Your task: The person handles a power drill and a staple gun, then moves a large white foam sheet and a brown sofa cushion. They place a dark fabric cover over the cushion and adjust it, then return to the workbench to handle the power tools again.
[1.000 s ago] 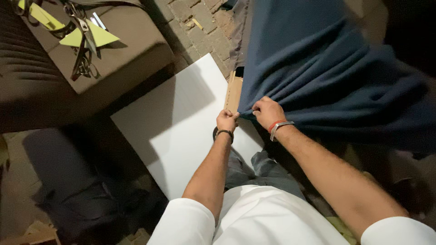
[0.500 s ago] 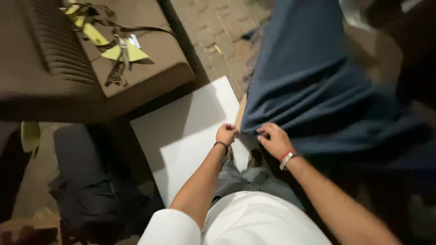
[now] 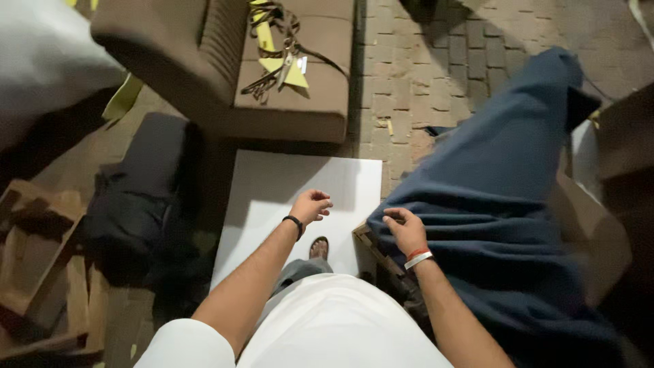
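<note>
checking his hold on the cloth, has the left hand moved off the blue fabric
Yes. The left hand has come off the blue fabric and now hangs apart from it, over the white board.

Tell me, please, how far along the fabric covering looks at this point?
Done: blue fabric drapes most of the frame. In hand: the right hand pinches its edge at the wooden corner; the left hand hovers over the white board. Left: that corner remains bare.

The blue cloth (image 3: 504, 204) hid most of the wooden frame (image 3: 371, 242) under my right hand (image 3: 407, 230). My fingertips were tucked out of sight, and the cloth ran past the bottom edge.
</note>
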Demonstrator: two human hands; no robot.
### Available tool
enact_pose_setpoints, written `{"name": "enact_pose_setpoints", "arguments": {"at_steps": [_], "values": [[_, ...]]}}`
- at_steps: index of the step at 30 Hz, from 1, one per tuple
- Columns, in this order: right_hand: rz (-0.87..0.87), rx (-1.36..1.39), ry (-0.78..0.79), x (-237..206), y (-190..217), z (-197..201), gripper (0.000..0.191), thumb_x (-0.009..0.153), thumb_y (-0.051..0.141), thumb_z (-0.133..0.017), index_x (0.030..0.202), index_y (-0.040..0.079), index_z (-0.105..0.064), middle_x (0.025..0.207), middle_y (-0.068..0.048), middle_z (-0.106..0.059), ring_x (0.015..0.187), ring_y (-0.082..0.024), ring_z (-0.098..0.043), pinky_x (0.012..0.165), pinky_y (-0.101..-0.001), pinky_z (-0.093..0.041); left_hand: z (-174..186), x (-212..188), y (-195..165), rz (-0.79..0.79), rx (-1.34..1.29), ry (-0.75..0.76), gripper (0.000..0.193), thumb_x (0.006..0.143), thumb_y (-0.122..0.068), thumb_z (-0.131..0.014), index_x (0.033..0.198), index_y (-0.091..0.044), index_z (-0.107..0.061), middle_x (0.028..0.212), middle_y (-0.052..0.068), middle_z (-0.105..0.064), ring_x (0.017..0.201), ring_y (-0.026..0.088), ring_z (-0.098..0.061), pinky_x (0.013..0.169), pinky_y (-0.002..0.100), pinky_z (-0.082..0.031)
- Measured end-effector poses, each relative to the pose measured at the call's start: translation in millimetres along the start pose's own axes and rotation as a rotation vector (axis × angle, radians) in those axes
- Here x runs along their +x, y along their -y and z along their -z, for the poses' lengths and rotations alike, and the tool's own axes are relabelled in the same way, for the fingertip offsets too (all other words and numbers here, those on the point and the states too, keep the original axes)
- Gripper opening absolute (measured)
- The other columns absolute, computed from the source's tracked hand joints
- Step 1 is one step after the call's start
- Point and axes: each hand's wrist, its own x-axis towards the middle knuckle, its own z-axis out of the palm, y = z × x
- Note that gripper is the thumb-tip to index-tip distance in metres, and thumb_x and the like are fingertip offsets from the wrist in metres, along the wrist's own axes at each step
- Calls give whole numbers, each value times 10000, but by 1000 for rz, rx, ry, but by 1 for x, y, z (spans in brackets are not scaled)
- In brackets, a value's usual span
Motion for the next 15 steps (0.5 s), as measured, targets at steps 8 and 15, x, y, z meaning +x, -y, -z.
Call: {"name": "enact_pose_setpoints", "arguments": {"at_steps": [8,15], "values": [[-120,-46,169,32,34,-67,234,881,146,-747,1096,57,-769,960,-58,-768,812,-126,-676,697,-281,-533,78,8,2,2,-155,-77,261,870,-166,-736,1111,-102,-660,978,31,-753,798,151,-725,686,323,-571],[-63,22,244,93,51,-126,221,909,159,-745,1106,62,-771,923,-29,-754,809,-112,-670,701,-274,-527,163,56,-21,-38,-350,-70,229,891,-174,-716,1103,-101,-673,943,48,-749,768,169,-714,671,329,-570]]}}
